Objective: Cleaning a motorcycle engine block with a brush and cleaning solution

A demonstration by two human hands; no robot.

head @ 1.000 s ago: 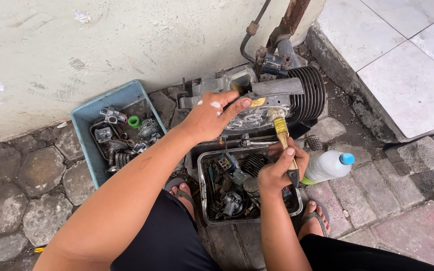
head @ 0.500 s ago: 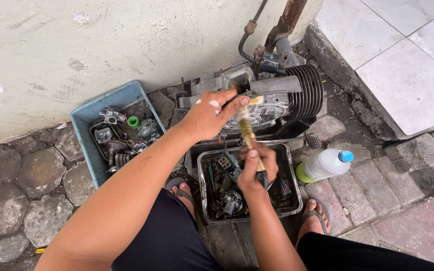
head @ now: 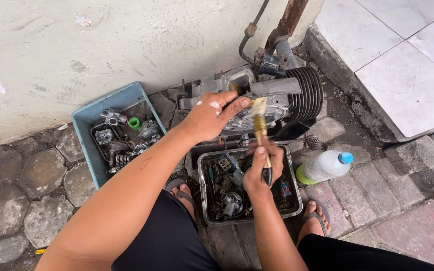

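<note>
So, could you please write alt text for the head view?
A squatting person's left hand steadies a finned engine while the right hand holds a paintbrush to it, above a metal tray of parts.

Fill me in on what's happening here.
A person crouches over an engine block set against the wall. The left hand rests on it, while the right hand holds a paintbrush, bristles at the casing. A metal tray of parts lies below, a blue tub of parts to the left and a plastic bottle to the right.
</note>
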